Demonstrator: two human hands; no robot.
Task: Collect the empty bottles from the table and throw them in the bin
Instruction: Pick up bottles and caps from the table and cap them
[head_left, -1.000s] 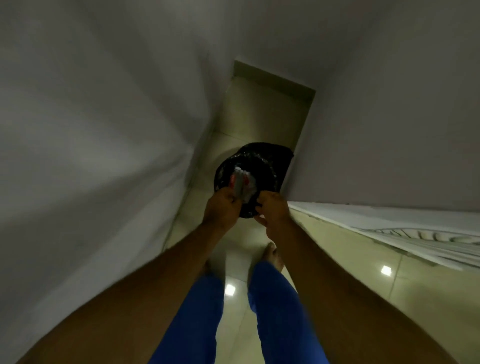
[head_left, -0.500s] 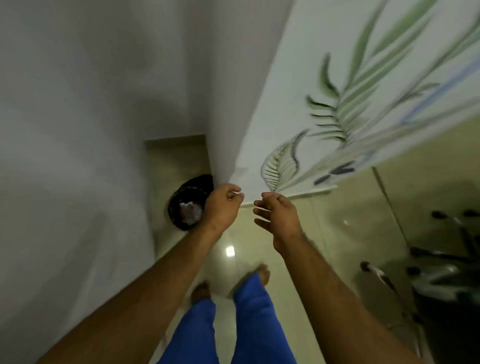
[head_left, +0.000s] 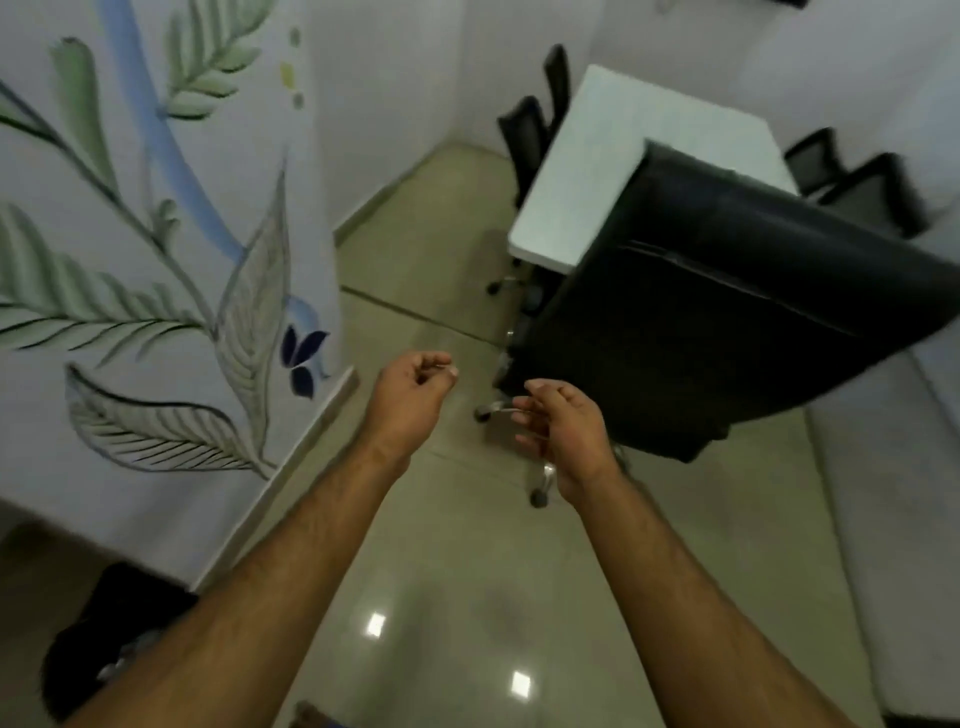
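Both hands empty, left hand (head_left: 410, 397) loosely curled, right hand (head_left: 563, 431) half open; bin (head_left: 98, 644) near left, table (head_left: 623, 171) far right

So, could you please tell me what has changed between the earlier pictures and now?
A second ago both hands held a bottle over the black bin. It was let go: now the left hand and right hand are empty, fingers loosely curled. The view has swung right, leaving the bin at lower left, toward the white table. Both arms stay outstretched.

i face a leaf mural wall (head_left: 156, 260) on my left, glossy beige floor (head_left: 447, 571) below, a white worktop (head_left: 597, 171) ringed by black chairs (head_left: 727, 312).
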